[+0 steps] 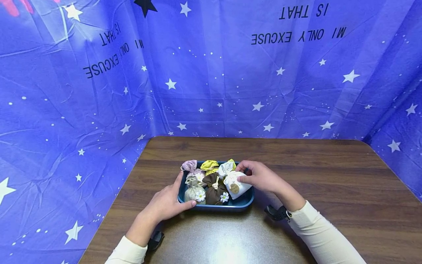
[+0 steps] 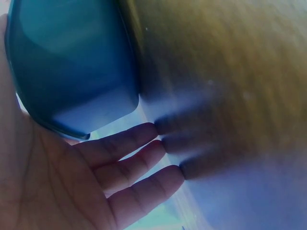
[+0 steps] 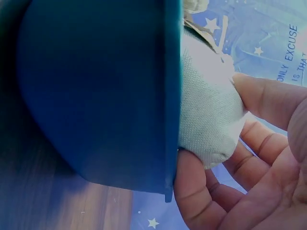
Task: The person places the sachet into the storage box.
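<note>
A dark blue tray (image 1: 224, 208) on the table holds several small drawstring pouches. My right hand (image 1: 262, 177) pinches a white pouch (image 1: 237, 184) with a round tan tag at the tray's right end; in the right wrist view, the pouch (image 3: 211, 103) sits between thumb and fingers at the tray rim (image 3: 172, 96). My left hand (image 1: 166, 201) rests against the tray's left front corner, its thumb at the front rim. Straight fingers (image 2: 144, 191) of that hand reach down to the table in the left wrist view. Beside the white pouch lies a brown pouch (image 1: 213, 190) with a white flower.
Also in the tray are a grey-beige pouch (image 1: 192, 194), a pinkish-purple pouch (image 1: 190, 165) and a yellow pouch (image 1: 210, 165). More yellow cloth (image 1: 232, 163) shows behind the white pouch. The wooden table (image 1: 316, 183) meets blue star-patterned curtains (image 1: 230, 73) at the back and sides.
</note>
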`<state>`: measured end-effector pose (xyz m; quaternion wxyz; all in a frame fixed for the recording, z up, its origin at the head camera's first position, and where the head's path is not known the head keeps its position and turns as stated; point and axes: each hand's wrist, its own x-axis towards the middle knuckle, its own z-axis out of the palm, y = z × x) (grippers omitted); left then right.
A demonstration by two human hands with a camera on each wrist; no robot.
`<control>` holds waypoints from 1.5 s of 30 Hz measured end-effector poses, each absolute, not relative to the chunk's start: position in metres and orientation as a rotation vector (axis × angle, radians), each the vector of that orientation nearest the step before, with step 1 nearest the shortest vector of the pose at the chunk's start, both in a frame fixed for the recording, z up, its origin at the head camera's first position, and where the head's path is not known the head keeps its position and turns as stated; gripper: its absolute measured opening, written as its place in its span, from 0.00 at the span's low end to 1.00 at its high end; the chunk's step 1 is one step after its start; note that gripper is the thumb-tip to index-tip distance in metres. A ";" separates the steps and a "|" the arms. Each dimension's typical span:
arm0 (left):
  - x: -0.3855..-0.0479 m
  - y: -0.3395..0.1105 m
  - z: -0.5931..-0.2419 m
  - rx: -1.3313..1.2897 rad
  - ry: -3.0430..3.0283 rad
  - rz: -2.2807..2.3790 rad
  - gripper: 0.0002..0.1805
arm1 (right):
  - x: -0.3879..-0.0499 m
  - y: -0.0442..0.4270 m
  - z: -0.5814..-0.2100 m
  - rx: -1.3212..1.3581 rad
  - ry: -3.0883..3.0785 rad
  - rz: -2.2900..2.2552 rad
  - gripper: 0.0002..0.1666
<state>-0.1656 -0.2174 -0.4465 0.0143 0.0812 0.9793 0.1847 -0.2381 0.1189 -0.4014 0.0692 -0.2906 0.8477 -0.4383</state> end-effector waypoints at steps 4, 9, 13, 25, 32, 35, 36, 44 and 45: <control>-0.165 -0.218 -0.446 0.251 3.053 0.572 0.66 | -0.237 0.116 -0.402 -0.884 2.581 -1.289 0.09; -0.166 -0.218 -0.446 0.263 3.059 0.576 0.66 | -0.236 0.112 -0.400 -0.906 2.612 -1.259 0.08; -0.167 -0.217 -0.447 0.268 3.062 0.573 0.66 | -0.234 0.110 -0.401 -0.907 2.627 -1.236 0.08; -0.166 -0.220 -0.447 0.248 3.052 0.566 0.67 | -0.231 0.104 -0.403 -0.964 2.663 -1.131 0.08; -0.166 -0.221 -0.447 0.264 3.063 0.582 0.66 | -0.231 0.099 -0.406 -1.022 2.690 -1.067 0.09; -0.166 -0.220 -0.448 0.264 3.062 0.581 0.66 | -0.231 0.100 -0.406 -1.033 2.688 -1.048 0.09; -0.166 -0.220 -0.448 0.261 3.061 0.579 0.66 | -0.232 0.101 -0.406 -1.033 2.683 -1.046 0.09; -0.167 -0.220 -0.448 0.269 3.056 0.574 0.66 | -0.229 0.122 -0.403 -1.005 2.582 -1.151 0.07; -0.167 -0.220 -0.448 0.271 3.057 0.574 0.66 | -0.229 0.126 -0.403 -0.998 2.583 -1.161 0.07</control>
